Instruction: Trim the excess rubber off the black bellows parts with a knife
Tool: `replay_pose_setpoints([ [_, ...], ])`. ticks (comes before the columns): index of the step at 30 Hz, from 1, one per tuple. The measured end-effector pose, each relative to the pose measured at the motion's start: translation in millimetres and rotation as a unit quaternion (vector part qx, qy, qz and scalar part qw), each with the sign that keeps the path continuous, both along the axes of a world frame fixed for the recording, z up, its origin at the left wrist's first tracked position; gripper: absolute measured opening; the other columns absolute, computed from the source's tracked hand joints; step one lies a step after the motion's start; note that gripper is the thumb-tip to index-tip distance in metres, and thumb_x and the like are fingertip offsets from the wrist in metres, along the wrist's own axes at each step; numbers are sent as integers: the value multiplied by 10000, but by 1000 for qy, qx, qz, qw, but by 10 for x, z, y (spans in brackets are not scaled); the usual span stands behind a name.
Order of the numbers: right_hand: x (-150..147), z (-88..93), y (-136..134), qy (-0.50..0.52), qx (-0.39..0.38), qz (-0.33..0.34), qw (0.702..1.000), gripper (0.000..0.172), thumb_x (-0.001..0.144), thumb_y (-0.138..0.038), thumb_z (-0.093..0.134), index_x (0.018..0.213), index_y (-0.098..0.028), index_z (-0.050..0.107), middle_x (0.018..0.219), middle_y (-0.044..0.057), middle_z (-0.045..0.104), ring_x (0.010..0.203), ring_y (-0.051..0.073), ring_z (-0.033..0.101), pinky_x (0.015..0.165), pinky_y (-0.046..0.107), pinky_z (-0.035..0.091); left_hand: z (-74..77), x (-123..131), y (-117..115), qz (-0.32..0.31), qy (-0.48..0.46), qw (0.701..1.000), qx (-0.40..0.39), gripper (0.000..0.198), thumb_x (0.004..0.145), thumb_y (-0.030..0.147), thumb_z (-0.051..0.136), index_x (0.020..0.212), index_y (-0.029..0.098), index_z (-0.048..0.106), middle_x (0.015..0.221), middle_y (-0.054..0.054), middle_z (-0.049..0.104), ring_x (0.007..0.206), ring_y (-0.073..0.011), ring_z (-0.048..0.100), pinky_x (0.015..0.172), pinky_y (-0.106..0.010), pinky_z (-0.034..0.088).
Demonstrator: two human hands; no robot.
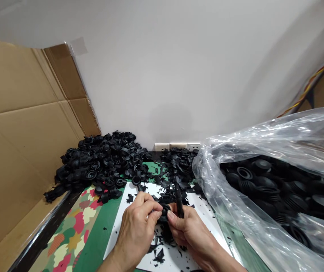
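Black part [165, 212] held between the two hands, at the near centre of the counter [96, 234] and above a white sheet [207, 221]. The part is small, dark and matt, with a rounded, ring-like outline on the side turned to the viewer; its lower side merges with the dark scraps [159, 256] beneath, and its finer detail is too small to tell. Left hand [139, 221]: thumb and forefinger pressed together in a pinch at the left edge of the part. Right hand [188, 226]: thumb laid against the right edge, the part gripped between it and the curled fingers; a slim black stick-like object [179, 200] rises from the same hand, its lower end hidden. Beyond the hands, left: a heap of ribbed black pieces [102, 160], against a cardboard panel [28, 94]. Beyond, centre: a lower mound of torn black shreds [177, 162], near the wall [173, 68]. Right: a clear plastic bag [207, 162], its mouth open, containing larger black rubbery-looking parts [264, 185], some ribbed, others showing round ends
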State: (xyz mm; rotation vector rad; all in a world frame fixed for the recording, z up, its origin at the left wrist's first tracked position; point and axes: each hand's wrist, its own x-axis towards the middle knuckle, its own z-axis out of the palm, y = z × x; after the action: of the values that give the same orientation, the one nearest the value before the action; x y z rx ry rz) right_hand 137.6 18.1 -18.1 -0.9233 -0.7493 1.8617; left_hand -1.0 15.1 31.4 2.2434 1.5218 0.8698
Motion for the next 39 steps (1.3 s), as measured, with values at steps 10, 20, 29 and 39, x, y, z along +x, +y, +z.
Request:
replay_pose_setpoints([
  [10, 19, 25, 21, -49, 35, 11, 998, 495, 569, -560, 737, 589, -215, 382, 412, -131, 267, 385, 31, 155, 399, 210, 103, 60, -17, 6, -83, 258, 951, 147, 231, 857, 63, 414, 741, 183, 574, 675, -32, 593, 588, -198, 505, 573, -330, 386],
  [20, 77, 97, -16, -145, 117, 11, 982, 327, 644, -425, 729, 622, -187, 504, 499, -76, 368, 478, 89, 296, 458, 232, 229, 106, -79, 106, -234, 334, 886, 220, 330, 890, 20, 304, 708, 171, 534, 644, -37, 552, 547, -180, 459, 531, -315, 380],
  [29, 85, 142, -45, -149, 134, 44, 979, 375, 650, -507, 704, 654, -183, 516, 503, -77, 355, 470, 85, 273, 450, 234, 209, 24, -87, 92, -232, 296, 883, 282, 289, 860, 37, 339, 675, 171, 516, 589, -26, 526, 533, -177, 446, 507, -325, 331],
  [39, 75, 108, -28, -66, 70, 39, 995, 508, 618, -611, 702, 612, -205, 396, 463, -117, 286, 408, 36, 171, 408, 215, 115, -52, -63, -23, -87, 101, 972, 196, 201, 834, 61, 374, 715, 196, 462, 626, -16, 515, 571, -167, 478, 514, -280, 381],
])
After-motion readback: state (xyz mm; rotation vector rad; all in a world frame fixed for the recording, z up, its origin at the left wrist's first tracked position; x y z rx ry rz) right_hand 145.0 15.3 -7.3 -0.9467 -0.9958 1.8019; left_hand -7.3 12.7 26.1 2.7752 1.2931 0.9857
